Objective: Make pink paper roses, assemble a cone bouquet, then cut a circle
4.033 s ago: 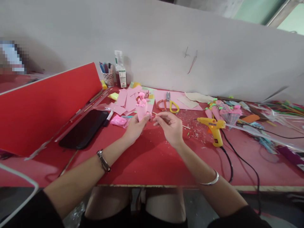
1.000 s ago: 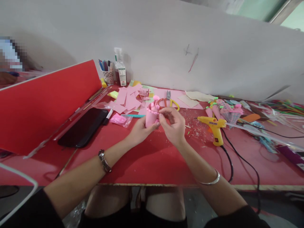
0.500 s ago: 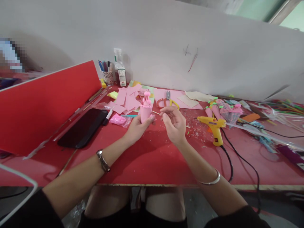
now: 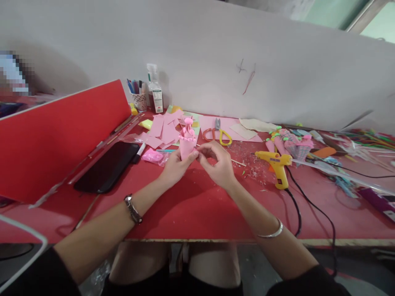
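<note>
While the left hand [image 4: 175, 164] grips a pink paper cone [image 4: 186, 146] above the red table [image 4: 197, 209], right hand [image 4: 217, 162] pinched closed at its base, pink paper pieces [image 4: 165, 129] and scissors [image 4: 219, 133] behind, glue gun [image 4: 276, 164] right, phone [image 4: 106, 166] left

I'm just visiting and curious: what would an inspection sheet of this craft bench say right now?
Surface: red table, with paper scraps and shavings toward the back.
Job's things: pink paper cone with small pink pieces at its top.
Clutter: pink paper pieces, scissors, black phone, pen cup, bottle, pink wrapped bundles.
Hands: left hand holds the cone upright; right hand pinches at the cone's base.
Cables: black cord runs from the yellow glue gun over the table's front edge.
Surroundings: red divider panel, white wall.
</note>
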The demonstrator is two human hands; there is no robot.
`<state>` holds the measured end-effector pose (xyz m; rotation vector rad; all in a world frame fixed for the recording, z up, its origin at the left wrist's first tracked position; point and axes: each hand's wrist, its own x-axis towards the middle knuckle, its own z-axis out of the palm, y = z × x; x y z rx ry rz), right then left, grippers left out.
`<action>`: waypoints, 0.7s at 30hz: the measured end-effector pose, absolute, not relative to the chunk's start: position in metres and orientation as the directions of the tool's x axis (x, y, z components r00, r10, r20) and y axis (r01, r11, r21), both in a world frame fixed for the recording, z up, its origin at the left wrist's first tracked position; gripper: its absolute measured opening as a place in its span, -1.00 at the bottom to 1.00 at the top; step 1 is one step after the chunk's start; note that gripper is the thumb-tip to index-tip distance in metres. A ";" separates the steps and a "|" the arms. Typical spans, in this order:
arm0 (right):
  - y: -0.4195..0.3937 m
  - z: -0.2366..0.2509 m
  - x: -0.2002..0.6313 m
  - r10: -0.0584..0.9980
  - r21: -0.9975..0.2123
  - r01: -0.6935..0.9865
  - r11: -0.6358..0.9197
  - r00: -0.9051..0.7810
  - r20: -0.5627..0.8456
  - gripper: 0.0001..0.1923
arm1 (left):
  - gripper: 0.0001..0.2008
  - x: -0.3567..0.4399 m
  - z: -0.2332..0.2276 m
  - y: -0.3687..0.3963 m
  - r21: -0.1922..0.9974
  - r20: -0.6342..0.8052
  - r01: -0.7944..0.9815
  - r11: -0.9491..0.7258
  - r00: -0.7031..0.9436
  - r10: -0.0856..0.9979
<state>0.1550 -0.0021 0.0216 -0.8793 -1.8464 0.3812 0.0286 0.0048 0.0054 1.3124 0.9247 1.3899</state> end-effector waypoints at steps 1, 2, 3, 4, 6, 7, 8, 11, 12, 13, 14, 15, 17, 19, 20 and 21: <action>-0.001 0.021 0.156 0.706 -0.595 0.397 0.699 -0.251 0.662 -0.82 | -0.72 0.029 0.005 0.005 0.959 0.244 -0.164 -0.232 0.059 0.968; -0.001 0.020 0.156 0.695 -0.578 0.399 0.712 -0.284 0.661 -0.77 | -0.72 0.029 0.005 0.006 0.956 0.246 -0.183 -0.230 0.067 0.967; 0.000 0.019 0.156 0.685 -0.561 0.402 0.723 -0.314 0.658 -0.72 | -0.72 0.029 0.005 0.006 0.952 0.252 -0.201 -0.233 0.076 0.965; 0.001 0.018 0.156 0.675 -0.546 0.405 0.733 -0.336 0.657 -0.70 | -0.72 0.029 0.006 0.006 0.947 0.262 -0.214 -0.240 0.083 0.961; 0.001 0.016 0.155 0.660 -0.525 0.411 0.745 -0.343 0.668 -0.75 | -0.72 0.029 0.008 0.005 0.941 0.277 -0.226 -0.252 0.088 0.957; 0.001 0.016 0.154 0.655 -0.519 0.413 0.748 -0.334 0.678 -0.80 | -0.72 0.029 0.008 0.004 0.940 0.277 -0.230 -0.251 0.089 0.957; 0.001 0.016 0.154 0.652 -0.517 0.414 0.749 -0.323 0.686 -0.85 | -0.72 0.028 0.009 0.004 0.940 0.275 -0.234 -0.247 0.094 0.957; -0.003 0.019 0.152 0.654 -0.521 0.416 0.746 -0.304 0.693 -0.92 | -0.69 0.028 0.009 0.002 0.945 0.248 -0.249 -0.210 0.132 0.960; -0.004 0.020 0.151 0.655 -0.523 0.414 0.745 -0.304 0.692 -0.92 | -0.67 0.028 0.008 0.002 0.945 0.239 -0.261 -0.197 0.140 0.961; -0.005 0.021 0.151 0.656 -0.527 0.409 0.745 -0.307 0.689 -0.93 | -0.65 0.028 0.008 0.002 0.942 0.232 -0.280 -0.185 0.143 0.962; -0.006 0.022 0.151 0.659 -0.534 0.401 0.744 -0.308 0.687 -0.93 | -0.63 0.028 0.008 0.003 0.937 0.224 -0.303 -0.175 0.138 0.965; -0.006 0.023 0.151 0.664 -0.546 0.391 0.741 -0.304 0.683 -0.93 | -0.62 0.028 0.009 0.003 0.930 0.217 -0.328 -0.165 0.128 0.968; -0.006 0.023 0.151 0.687 -0.585 0.371 0.721 -0.280 0.670 -0.91 | -0.63 0.028 0.010 0.004 0.920 0.202 -0.361 -0.154 0.100 0.974; -0.005 0.021 0.151 0.718 -0.624 0.366 0.690 -0.240 0.653 -0.85 | -0.67 0.028 0.010 0.004 0.918 0.186 -0.368 -0.145 0.078 0.980; -0.004 0.020 0.151 0.731 -0.638 0.370 0.675 -0.224 0.645 -0.82 | -0.71 0.028 0.010 0.005 0.919 0.177 -0.370 -0.138 0.075 0.981; -0.004 0.018 0.151 0.741 -0.647 0.376 0.663 -0.212 0.637 -0.80 | -0.74 0.028 0.009 0.005 0.920 0.167 -0.371 -0.127 0.079 0.983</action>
